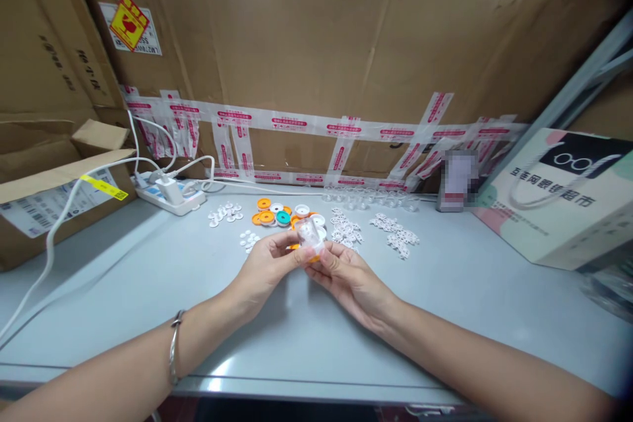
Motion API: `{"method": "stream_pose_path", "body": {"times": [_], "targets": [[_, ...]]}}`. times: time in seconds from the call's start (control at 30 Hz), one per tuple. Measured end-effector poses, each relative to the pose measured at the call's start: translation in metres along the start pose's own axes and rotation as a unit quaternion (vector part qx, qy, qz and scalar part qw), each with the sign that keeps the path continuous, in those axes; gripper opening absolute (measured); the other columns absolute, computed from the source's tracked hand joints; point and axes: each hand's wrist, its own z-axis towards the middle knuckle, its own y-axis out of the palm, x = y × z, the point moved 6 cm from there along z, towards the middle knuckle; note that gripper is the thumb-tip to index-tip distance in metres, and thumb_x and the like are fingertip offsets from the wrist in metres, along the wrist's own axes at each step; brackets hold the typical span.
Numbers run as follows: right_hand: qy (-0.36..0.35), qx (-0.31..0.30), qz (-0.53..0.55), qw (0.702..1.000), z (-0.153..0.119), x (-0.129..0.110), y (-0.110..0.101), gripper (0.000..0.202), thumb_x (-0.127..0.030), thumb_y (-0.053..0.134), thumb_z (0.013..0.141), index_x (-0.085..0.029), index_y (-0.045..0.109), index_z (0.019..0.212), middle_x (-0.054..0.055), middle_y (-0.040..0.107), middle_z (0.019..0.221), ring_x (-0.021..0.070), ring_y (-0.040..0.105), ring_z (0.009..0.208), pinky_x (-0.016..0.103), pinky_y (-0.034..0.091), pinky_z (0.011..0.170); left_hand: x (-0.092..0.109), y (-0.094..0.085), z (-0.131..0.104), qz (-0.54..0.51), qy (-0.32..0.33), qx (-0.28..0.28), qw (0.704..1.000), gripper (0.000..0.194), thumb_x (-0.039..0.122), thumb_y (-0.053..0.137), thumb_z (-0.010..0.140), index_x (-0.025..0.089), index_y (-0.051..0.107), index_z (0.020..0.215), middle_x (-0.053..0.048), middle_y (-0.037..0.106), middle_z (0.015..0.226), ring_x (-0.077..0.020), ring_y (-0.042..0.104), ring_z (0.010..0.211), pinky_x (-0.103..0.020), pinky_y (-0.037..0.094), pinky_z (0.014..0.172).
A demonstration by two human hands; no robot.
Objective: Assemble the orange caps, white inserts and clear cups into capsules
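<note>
Between my two hands, above the middle of the table, is a small clear plastic piece (310, 235) with white parts inside and some orange at its lower edge. My left hand (270, 267) pinches it from the left with thumb and fingers. From the right, my right hand (349, 277) grips its lower side. Just behind it lie orange, white and teal round plastic caps (283, 217), partly hidden by the piece and my fingers. Small white discs (226, 213) lie to the left, and white openwork plastic pieces (345, 229) to the right.
Clear plastic cups (368, 198) line the back of the table. A white power strip (171, 194) with cables and an opened cardboard box (59, 198) stand left. At right are a blurred upright phone-like object (457, 179) and a printed carton (548, 204). Large taped cardboard (306, 33) forms the back.
</note>
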Motion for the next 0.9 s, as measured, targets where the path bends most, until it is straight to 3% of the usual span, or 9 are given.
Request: {"method": "stream_pose_path", "body": {"times": [0.23,0.47,0.67,0.77,0.83,0.9], "targets": [[-0.036,0.012,-0.016,0.999,0.001,0.001,-0.002,0.022,-0.023,0.077,0.064,-0.017,0.063,0.08,0.0,0.067,0.082,0.0106,0.062,0.082,0.026,0.044,0.089,-0.004,-0.005,0.001,0.027,-0.008,0.031,0.999,0.032,0.029,0.068,0.075,0.016,0.064,0.103,-0.007,0.066,0.105,-0.0225,0.057,0.1,-0.034,0.04,0.093],[0.007,0.004,0.008,1.0,0.003,-0.002,-0.006,0.032,-0.018,0.076,0.064,-0.019,0.059,0.091,0.002,0.067,0.09,0.0113,0.063,0.085,0.027,0.044,0.093,-0.005,-0.008,0.002,0.076,0.005,0.051,0.996,0.026,0.03,0.067,0.075,0.019,0.066,0.098,-0.005,0.066,0.104,-0.0217,0.058,0.1,-0.033,0.042,0.091],[-0.003,-0.01,-0.053,0.999,0.005,-0.011,-0.008,0.044,-0.022,0.074,0.067,-0.024,0.052,0.105,0.0,0.068,0.088,0.0111,0.064,0.082,0.028,0.048,0.087,-0.009,-0.009,0.003,0.096,0.026,0.066,0.993,0.042,0.026,0.069,0.07,0.021,0.06,0.111,-0.008,0.052,0.126,-0.0227,0.049,0.114,-0.035,0.039,0.097],[-0.058,0.066,-0.151,0.985,0.017,-0.038,-0.034,0.043,-0.03,0.074,0.065,-0.024,0.054,0.103,0.001,0.068,0.091,0.0143,0.065,0.086,0.029,0.049,0.087,-0.007,-0.015,0.001,0.109,0.049,0.098,0.988,0.043,0.027,0.069,0.07,0.023,0.058,0.112,-0.007,0.05,0.126,-0.0216,0.052,0.11,-0.036,0.042,0.095],[-0.131,0.203,-0.276,0.93,0.021,-0.075,-0.069,0.029,-0.031,0.072,0.064,-0.021,0.058,0.087,0.002,0.068,0.086,0.0158,0.065,0.084,0.028,0.052,0.083,-0.004,-0.017,-0.001,0.126,0.053,0.104,0.985,0.034,0.03,0.067,0.073,0.022,0.061,0.106,-0.007,0.054,0.12,-0.0208,0.054,0.107,-0.035,0.044,0.092],[-0.162,0.276,-0.316,0.893,0.021,-0.113,-0.105,0.024,-0.026,0.072,0.062,-0.021,0.056,0.079,0.002,0.067,0.086,0.0155,0.064,0.083,0.027,0.052,0.08,0.0,-0.017,-0.003,0.139,0.054,0.102,0.984,0.026,0.032,0.063,0.076,0.022,0.062,0.101,-0.006,0.056,0.113,-0.0198,0.055,0.105,-0.033,0.045,0.089]]}}
